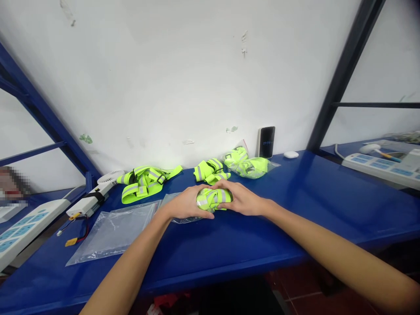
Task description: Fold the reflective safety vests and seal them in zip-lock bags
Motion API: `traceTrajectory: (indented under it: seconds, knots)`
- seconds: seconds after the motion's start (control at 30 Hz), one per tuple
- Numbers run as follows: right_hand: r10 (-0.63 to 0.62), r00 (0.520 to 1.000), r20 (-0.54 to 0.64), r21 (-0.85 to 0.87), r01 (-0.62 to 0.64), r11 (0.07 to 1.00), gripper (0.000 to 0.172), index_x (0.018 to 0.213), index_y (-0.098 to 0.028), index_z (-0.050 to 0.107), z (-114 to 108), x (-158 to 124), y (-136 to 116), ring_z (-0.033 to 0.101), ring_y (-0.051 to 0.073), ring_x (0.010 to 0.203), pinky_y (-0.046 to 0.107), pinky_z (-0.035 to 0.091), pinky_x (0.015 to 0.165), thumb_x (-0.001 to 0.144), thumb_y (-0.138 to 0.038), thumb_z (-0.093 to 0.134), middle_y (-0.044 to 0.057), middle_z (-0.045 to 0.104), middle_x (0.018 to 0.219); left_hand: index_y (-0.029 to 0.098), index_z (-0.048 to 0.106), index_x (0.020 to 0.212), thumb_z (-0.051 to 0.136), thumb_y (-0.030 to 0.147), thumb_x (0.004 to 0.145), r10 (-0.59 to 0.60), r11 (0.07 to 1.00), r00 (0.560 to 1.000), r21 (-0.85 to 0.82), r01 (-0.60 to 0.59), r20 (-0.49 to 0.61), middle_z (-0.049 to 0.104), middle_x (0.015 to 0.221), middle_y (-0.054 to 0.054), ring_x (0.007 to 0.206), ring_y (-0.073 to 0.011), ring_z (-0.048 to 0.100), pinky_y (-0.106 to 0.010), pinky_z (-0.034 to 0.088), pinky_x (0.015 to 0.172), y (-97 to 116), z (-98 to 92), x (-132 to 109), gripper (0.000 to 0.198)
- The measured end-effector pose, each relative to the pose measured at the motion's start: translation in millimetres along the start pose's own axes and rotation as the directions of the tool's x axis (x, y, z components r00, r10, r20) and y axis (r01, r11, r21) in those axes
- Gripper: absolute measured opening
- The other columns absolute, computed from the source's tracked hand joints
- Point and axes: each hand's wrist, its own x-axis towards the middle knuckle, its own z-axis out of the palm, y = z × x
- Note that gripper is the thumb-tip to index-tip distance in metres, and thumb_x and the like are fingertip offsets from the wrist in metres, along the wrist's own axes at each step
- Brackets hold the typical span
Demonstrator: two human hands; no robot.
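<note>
In the middle of the head view, a bundled neon-yellow reflective strap [211, 199] with silver stripes sits between my two hands. My left hand [187, 203] wraps its left side, fingers closed on it. From the right, my right hand [244, 199] grips the bundle, its fingers partly hidden behind. A clear plastic bag [187, 220] shows under my left hand; whether the bundle is partly inside it, I cannot tell. Just behind my hands lies another folded reflective strap [210, 169]. Further left, a loose reflective strap [146, 181] with black buckles is spread out.
Flat clear bags [114, 229] lie at left on the blue table [249, 249]. Bagged reflective straps [247, 164] rest against the wall. A phone [266, 142] stands near a white case [291, 154]. At left are a white fan [110, 177], a battery pack [88, 201] and a power strip [29, 229].
</note>
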Motion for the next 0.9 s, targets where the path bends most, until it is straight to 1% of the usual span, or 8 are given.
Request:
traceTrajectory:
  seconds: [0.13,0.23,0.37,0.57,0.63,0.73,0.8,0.9]
  knots:
    - [-0.032,0.998,-0.062,-0.002,0.032,0.999,0.037,0.114,-0.022,0.058,4,0,-3,0.057,0.023,0.103,0.037,0.049,0.088,0.081,-0.028,0.072,0.01,0.056,0.116,0.019,0.053,0.13,0.082,0.05,0.058,0.039,0.999,0.999,-0.002,-0.04,-0.014,0.063,0.121,-0.007,0.103,-0.0258,0.062,-0.035,0.048,0.088,7,0.8,0,0.083]
    - [-0.049,0.996,-0.07,0.003,0.049,0.999,0.034,0.115,-0.023,0.061,8,-1,-3,0.06,0.021,0.095,0.036,0.05,0.084,0.082,-0.024,0.071,0.008,0.059,0.107,0.019,0.053,0.13,0.081,0.049,0.061,0.068,0.997,0.997,0.051,-0.065,-0.04,0.062,0.125,-0.008,0.108,-0.0273,0.06,-0.037,0.045,0.095,10,1.9,0,0.081]
    - [-0.1,0.988,-0.114,-0.045,0.096,0.994,0.036,0.119,-0.023,0.063,15,-1,-2,0.06,0.023,0.102,0.037,0.05,0.087,0.084,-0.021,0.068,0.009,0.062,0.112,0.019,0.052,0.132,0.077,0.052,0.064,0.058,0.989,0.995,0.14,-0.046,-0.083,0.06,0.128,-0.011,0.116,-0.0301,0.055,-0.043,0.04,0.102,10,6.7,2,0.079]
    - [-0.136,0.985,-0.104,-0.072,0.129,0.989,0.037,0.12,-0.026,0.065,12,2,-1,0.062,0.023,0.107,0.037,0.05,0.092,0.083,-0.022,0.069,0.008,0.066,0.116,0.027,0.041,0.139,0.071,0.054,0.072,0.117,0.955,0.988,0.284,-0.083,-0.105,0.058,0.13,-0.008,0.121,-0.0294,0.052,-0.055,0.022,0.113,10,15.2,4,0.078]
    - [-0.096,0.988,-0.124,-0.072,0.087,0.994,0.036,0.118,-0.025,0.065,9,3,1,0.064,0.023,0.101,0.037,0.051,0.09,0.082,-0.025,0.07,0.008,0.068,0.112,0.026,0.036,0.142,0.069,0.058,0.072,0.147,0.925,0.975,0.371,-0.075,-0.169,0.055,0.134,-0.01,0.125,-0.0299,0.048,-0.056,0.018,0.114,13,15.2,3,0.084]
    - [0.043,0.972,-0.232,-0.018,-0.048,0.999,0.04,0.116,-0.021,0.064,6,4,5,0.066,0.023,0.094,0.037,0.052,0.085,0.079,-0.033,0.073,0.008,0.07,0.105,0.023,0.035,0.143,0.066,0.063,0.073,0.202,0.858,0.932,0.513,-0.021,-0.3,0.052,0.136,-0.013,0.129,-0.0316,0.044,-0.054,0.017,0.115,16,14.4,1,0.087]
    - [0.142,0.942,-0.303,0.07,-0.126,0.99,0.043,0.116,-0.02,0.062,5,5,6,0.065,0.022,0.091,0.036,0.052,0.083,0.078,-0.037,0.074,0.007,0.069,0.101,0.022,0.034,0.144,0.069,0.062,0.07,0.212,0.817,0.918,0.576,0.021,-0.334,0.052,0.135,-0.015,0.128,-0.0332,0.044,-0.054,0.02,0.113,15,14.7,0,0.091]
    - [0.233,0.915,-0.33,0.183,-0.18,0.966,0.044,0.113,-0.02,0.06,4,5,7,0.064,0.02,0.087,0.036,0.053,0.081,0.077,-0.04,0.074,0.004,0.067,0.094,0.023,0.026,0.147,0.077,0.054,0.066,0.172,0.78,0.923,0.62,0.086,-0.344,0.053,0.133,-0.015,0.124,-0.034,0.049,-0.054,0.025,0.11,8,16.0,-1,0.1]
